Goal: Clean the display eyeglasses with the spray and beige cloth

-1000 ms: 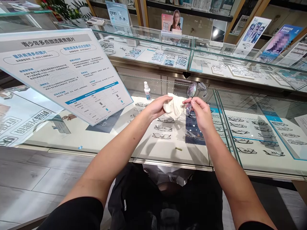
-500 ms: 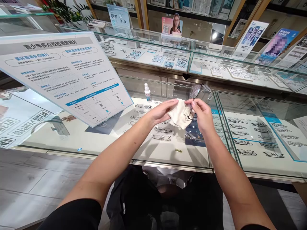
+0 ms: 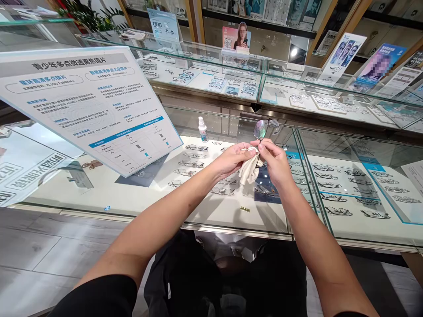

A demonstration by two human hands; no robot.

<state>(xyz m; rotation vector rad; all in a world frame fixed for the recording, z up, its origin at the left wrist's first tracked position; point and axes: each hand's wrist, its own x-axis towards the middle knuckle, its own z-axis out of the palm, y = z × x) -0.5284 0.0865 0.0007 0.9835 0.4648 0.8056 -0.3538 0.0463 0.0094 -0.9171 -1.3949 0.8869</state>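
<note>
In the head view, my only feed, I place things by the spray bottle (image 3: 202, 130), upright on the glass counter (image 3: 238, 230). The eyeglasses (image 3: 260, 130) are held aloft to its right, one lens raised; my right hand (image 3: 274, 160) pinches their frame below that lens. My left hand (image 3: 233, 159), nearer the camera than the bottle, grips the cream cloth (image 3: 249, 169); the other lens I can't make out.

I judge that uneven squeezing could twist the frame, and a slipping pinch would drop it. A wide leftward swing might topple the bottle. The sign (image 3: 99, 105) crowds the bottle's left; the rear display case (image 3: 206, 93) rises beyond it. Rightward, I have freer air over the counter.
</note>
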